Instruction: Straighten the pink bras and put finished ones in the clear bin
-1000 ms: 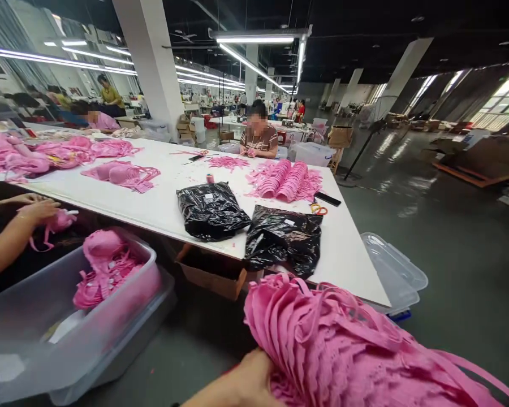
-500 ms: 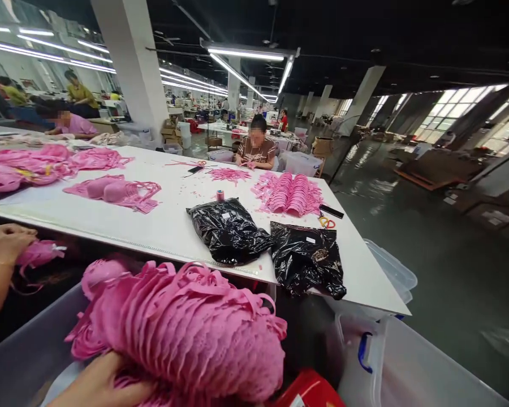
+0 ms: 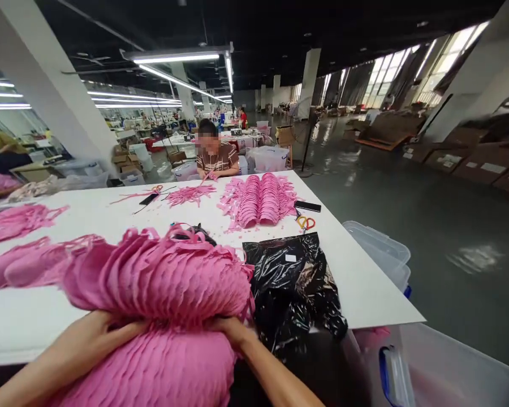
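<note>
Well, left hand [image 3: 95, 342] and right hand [image 3: 232, 330] clasp the pink stack [image 3: 165, 285]. Loose straps [image 3: 141, 233] could snag the three-o'clock black bag [image 3: 280, 288].

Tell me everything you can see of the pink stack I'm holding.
The stack is many soft-looking pink fabric cups nested tightly together, forming two long, rounded ridges with a groove between. Their edges look wavy, and thin straps loop along the far side. Your left hand and right hand grip it at the groove, near opposite ends. It is at the near edge of the white table, left of a black bag. The picture cuts off its near part.
</note>
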The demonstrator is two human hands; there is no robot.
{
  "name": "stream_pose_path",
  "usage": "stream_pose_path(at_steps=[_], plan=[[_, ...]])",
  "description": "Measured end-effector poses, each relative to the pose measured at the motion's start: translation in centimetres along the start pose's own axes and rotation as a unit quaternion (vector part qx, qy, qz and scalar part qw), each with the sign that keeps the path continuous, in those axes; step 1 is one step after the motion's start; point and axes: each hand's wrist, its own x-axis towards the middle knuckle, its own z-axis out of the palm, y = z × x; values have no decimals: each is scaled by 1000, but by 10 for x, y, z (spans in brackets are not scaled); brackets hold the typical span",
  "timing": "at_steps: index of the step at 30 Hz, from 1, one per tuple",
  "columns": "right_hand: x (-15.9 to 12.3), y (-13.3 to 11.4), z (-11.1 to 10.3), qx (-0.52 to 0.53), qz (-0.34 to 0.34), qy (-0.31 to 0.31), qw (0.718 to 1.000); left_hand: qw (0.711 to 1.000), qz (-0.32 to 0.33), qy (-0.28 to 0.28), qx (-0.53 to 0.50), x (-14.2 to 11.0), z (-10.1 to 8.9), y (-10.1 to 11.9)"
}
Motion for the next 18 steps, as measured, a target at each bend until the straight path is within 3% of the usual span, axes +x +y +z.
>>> stream_pose_path(at_steps=[4,8,13,18], plan=[[24,-23,-71,21,3,65,998,995,30,-20,89,83,18,73],[0,-24,-128,0,20,147,989,989,104,-88,49,133,41,126],[-35,-15,-164,-24,47,215,975,984,125,-122,-38,169,50,167],[-21,-7,-180,-37,58,252,965,958,215,-183,47,248,67,179]])
